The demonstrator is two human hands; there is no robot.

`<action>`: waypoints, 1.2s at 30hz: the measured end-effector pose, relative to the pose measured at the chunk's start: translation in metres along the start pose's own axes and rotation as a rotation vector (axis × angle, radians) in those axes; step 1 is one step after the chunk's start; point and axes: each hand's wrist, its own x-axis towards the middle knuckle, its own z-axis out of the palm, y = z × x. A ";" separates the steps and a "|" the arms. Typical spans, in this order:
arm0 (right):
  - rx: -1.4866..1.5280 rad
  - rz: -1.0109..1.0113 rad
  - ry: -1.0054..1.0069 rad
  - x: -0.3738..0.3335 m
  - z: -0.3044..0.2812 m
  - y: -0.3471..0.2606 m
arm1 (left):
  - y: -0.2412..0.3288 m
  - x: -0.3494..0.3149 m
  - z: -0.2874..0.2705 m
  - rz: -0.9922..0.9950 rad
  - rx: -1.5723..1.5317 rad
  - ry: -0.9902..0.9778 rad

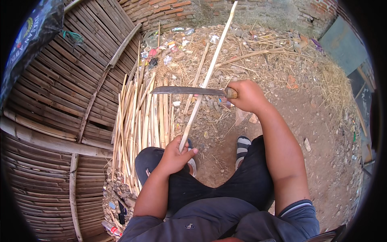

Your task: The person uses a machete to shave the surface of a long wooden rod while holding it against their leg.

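Note:
My left hand (176,156) is closed round the near end of a long, pale bamboo strip (213,60), which slants up and away to the far right. In my right hand (246,96) is the wooden handle of a machete (185,90). Its long dark blade points left and lies across the strip about midway along, seeming to touch it. The blade's tip reaches over the far end of a pile of split bamboo strips (155,121) to the left of my knees.
A slatted bamboo wall (44,88) rises on the left, with a dark plastic sheet (38,36) at its top. A brick wall (177,10) closes the far side. Straw, shavings and litter cover the ground ahead; a grey panel (342,44) leans at the far right.

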 end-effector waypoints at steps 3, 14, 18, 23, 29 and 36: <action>0.023 -0.105 -0.001 -0.001 0.003 0.000 | 0.000 0.000 -0.001 -0.021 0.021 -0.004; 0.056 -0.112 -0.043 0.004 0.012 0.010 | 0.000 0.001 -0.002 -0.058 0.050 -0.011; 0.026 -0.158 0.011 0.003 0.014 0.005 | 0.003 -0.001 0.002 0.000 -0.002 0.009; 0.068 -0.106 -0.027 0.006 0.011 0.011 | 0.007 -0.001 0.002 0.002 0.011 -0.008; 0.039 -0.074 -0.036 0.003 0.006 0.004 | 0.007 -0.001 0.002 -0.003 0.045 -0.006; 0.034 -0.104 -0.068 0.004 0.010 0.002 | 0.002 0.000 0.000 0.006 0.036 -0.001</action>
